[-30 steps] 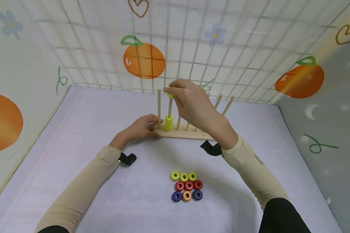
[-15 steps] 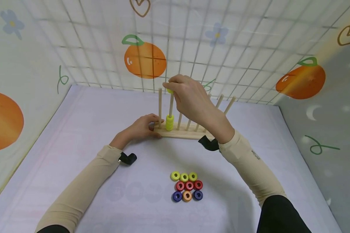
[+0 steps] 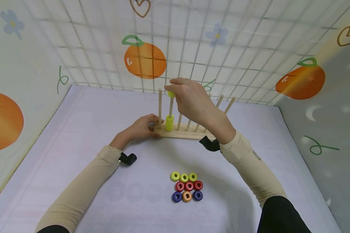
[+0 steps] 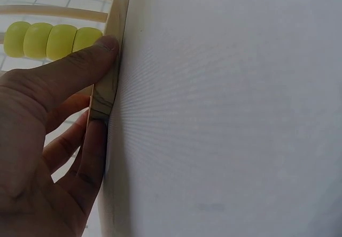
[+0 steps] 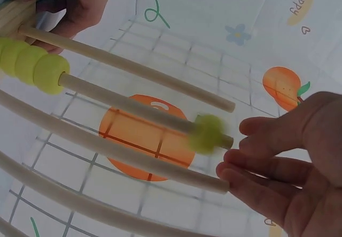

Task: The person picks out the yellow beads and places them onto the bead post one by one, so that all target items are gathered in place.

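Note:
A wooden bead rack [image 3: 180,134] with a row of upright pegs stands toward the back of the table. My left hand [image 3: 140,128] grips the left end of its base, thumb in front and fingers behind, as the left wrist view shows. On the second peg from the left sits a stack of several yellow beads [image 3: 169,123]. Another yellow bead [image 5: 207,134], blurred, is threaded near that peg's tip. My right hand [image 3: 193,102] is just above the tip, its thumb and fingertips parted and clear of the bead in the right wrist view.
Loose beads lie on the table in front of the rack: three yellow beads [image 3: 184,177], three red beads [image 3: 189,186], two blue beads [image 3: 177,196] and an orange bead [image 3: 187,196]. A grid-patterned cloth wall [image 3: 105,48] rises behind the rack.
My right hand shifted slightly, and the yellow bead at the peg's tip has come out of its fingers onto the peg. The left hand stays on the base.

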Available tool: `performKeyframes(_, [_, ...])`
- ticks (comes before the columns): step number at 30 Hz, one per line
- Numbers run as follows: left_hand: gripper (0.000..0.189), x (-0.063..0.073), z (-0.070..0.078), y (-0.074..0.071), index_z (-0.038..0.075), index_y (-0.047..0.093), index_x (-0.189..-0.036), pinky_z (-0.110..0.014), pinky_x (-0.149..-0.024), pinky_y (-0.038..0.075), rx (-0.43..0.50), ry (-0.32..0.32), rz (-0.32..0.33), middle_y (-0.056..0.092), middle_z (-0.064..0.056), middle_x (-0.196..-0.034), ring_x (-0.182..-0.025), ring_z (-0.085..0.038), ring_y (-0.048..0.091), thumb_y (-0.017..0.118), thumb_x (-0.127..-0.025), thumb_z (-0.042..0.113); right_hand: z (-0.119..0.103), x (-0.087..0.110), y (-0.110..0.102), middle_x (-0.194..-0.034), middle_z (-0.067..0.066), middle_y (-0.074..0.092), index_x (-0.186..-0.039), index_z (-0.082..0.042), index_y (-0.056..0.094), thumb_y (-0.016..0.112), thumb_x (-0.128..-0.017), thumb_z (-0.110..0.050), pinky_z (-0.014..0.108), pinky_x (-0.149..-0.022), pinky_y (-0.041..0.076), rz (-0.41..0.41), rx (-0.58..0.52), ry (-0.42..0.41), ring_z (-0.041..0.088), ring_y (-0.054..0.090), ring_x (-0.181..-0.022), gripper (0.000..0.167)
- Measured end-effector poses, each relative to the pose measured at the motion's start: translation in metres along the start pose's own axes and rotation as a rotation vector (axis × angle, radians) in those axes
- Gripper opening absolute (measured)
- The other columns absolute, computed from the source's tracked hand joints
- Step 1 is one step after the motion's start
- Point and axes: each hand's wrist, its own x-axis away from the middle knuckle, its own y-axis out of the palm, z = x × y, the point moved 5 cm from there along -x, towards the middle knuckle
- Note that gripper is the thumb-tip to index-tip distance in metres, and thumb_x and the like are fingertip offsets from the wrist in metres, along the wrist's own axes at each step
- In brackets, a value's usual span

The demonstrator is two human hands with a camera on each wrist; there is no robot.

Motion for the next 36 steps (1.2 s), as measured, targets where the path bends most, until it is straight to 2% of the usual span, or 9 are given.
performKeyframes(8, [0.061, 0.000, 0.001, 0.001, 0.010, 0.063, -0.133, -0.034, -0.091, 0.052, -0.006, 0.006, 0.003, 0.056, -0.001, -0.134, -0.114, -0.019, 0.056, 0.088, -0.079, 0.023, 0.002, 0.003, -0.001, -0.125, 0.013, 0.066, -0.123, -0.003, 0.071, 0.050, -0.092, 0.011, 0.036, -0.078, 0.053, 0.009, -0.009, 0.003, 0.028, 0.062, -0.114, 0.040])
performKeyframes(15, [0.061, 0.001, 0.004, 0.000, 0.011, 0.064, -0.132, -0.041, -0.099, 0.046, -0.036, 0.013, 0.011, 0.057, 0.000, -0.134, -0.118, -0.021, 0.053, 0.088, -0.078, 0.025, -0.005, 0.019, -0.006, -0.117, 0.013, 0.069, -0.118, -0.002, 0.073, 0.052, -0.092, 0.010, 0.034, -0.069, 0.052, 0.096, -0.050, -0.066, 0.027, 0.065, -0.105, 0.036])
performKeyframes(19, [0.062, 0.000, 0.005, -0.001, 0.011, 0.063, -0.134, -0.044, -0.103, 0.042, -0.053, 0.009, 0.014, 0.057, -0.001, -0.134, -0.121, -0.022, 0.051, 0.088, -0.078, 0.026, -0.012, 0.029, -0.008, -0.114, 0.014, 0.069, -0.116, 0.000, 0.073, 0.055, -0.092, 0.010, 0.035, -0.071, 0.053, 0.114, -0.069, -0.102, 0.027, 0.065, -0.103, 0.032])
performKeyframes(22, [0.064, 0.000, 0.004, -0.001, 0.011, 0.062, -0.135, -0.045, -0.106, 0.039, -0.063, 0.011, 0.011, 0.056, -0.002, -0.135, -0.125, -0.024, 0.049, 0.088, -0.079, 0.027, -0.016, 0.036, -0.008, -0.112, 0.014, 0.070, -0.115, 0.001, 0.073, 0.057, -0.091, 0.010, 0.035, -0.073, 0.054, 0.106, -0.084, -0.122, 0.027, 0.066, -0.101, 0.031])
performKeyframes(29, [0.068, 0.000, 0.002, -0.002, 0.010, 0.062, -0.136, -0.045, -0.103, 0.042, -0.049, 0.027, 0.012, 0.055, -0.003, -0.136, -0.127, -0.025, 0.047, 0.089, -0.077, 0.029, -0.020, 0.053, -0.005, -0.109, 0.011, 0.070, -0.115, 0.000, 0.073, 0.059, -0.089, 0.012, 0.029, -0.063, 0.049, 0.047, -0.111, -0.115, 0.023, 0.066, -0.090, 0.032])
performKeyframes(36, [0.069, 0.000, 0.001, 0.001, 0.012, 0.061, -0.137, -0.045, -0.102, 0.043, -0.062, 0.023, 0.007, 0.055, -0.002, -0.136, -0.125, -0.024, 0.048, 0.089, -0.077, 0.030, -0.018, 0.073, 0.004, -0.107, 0.009, 0.070, -0.115, -0.001, 0.073, 0.061, -0.087, 0.011, 0.030, -0.067, 0.054, -0.022, -0.118, -0.090, 0.022, 0.067, -0.091, 0.033])
